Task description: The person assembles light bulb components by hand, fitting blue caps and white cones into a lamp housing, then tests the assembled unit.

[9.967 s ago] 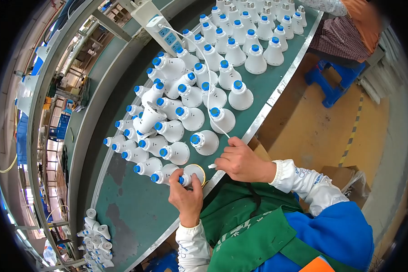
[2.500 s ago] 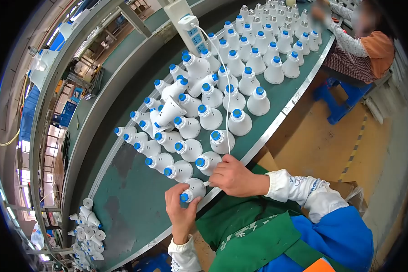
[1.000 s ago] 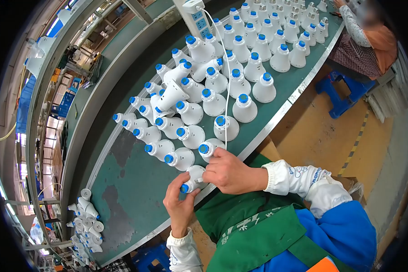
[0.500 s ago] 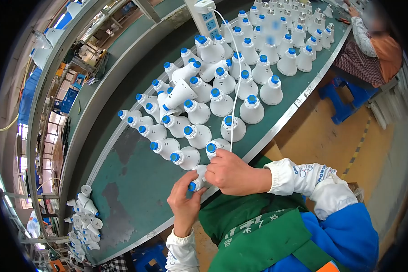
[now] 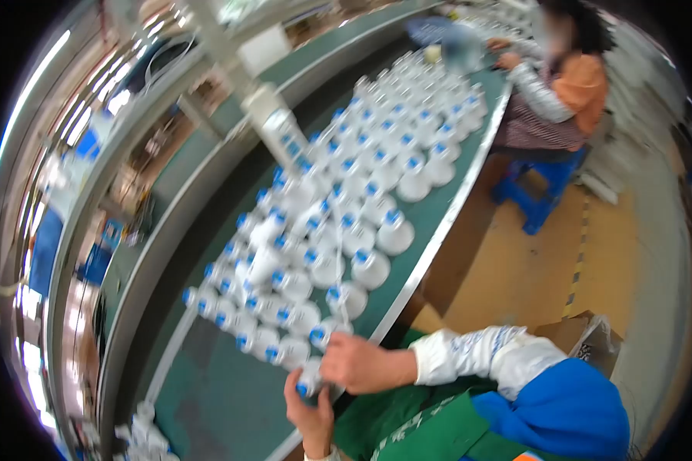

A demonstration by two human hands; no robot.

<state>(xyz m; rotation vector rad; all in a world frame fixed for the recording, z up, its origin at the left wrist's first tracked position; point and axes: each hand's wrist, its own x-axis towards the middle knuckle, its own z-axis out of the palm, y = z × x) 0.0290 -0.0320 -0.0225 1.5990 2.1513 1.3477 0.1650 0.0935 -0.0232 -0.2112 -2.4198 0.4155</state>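
Note:
Between the thumb and fingers of my left hand (image 5: pixel 309 411) is a white cone-shaped light bulb (image 5: pixel 309 378), its blue-capped narrow end facing down and left. My right hand (image 5: pixel 359 364) is closed against the bulb's wider side, fingers pressed together; whatever they pinch is hidden. A white cord (image 5: pixel 340 265) comes down toward the right hand and passes out of sight by it. Just beyond my hands, many similar bulbs (image 5: pixel 370 269) with blue caps stand or lie close together on the green table (image 5: pixel 215 399). The whole view is blurred.
A white post with blue sockets (image 5: pixel 284 134) rises behind the bulbs. More white parts (image 5: pixel 144 434) lie at the lower left. Another person (image 5: pixel 569 92) sits at the far right on a blue stool (image 5: pixel 534 192). The table's metal edge (image 5: pixel 430 261) runs diagonally; a cardboard box (image 5: pixel 584 338) stands right.
The view has swung up and to the right, showing more of the far table and the other person. My hands stay together at the same bulb.

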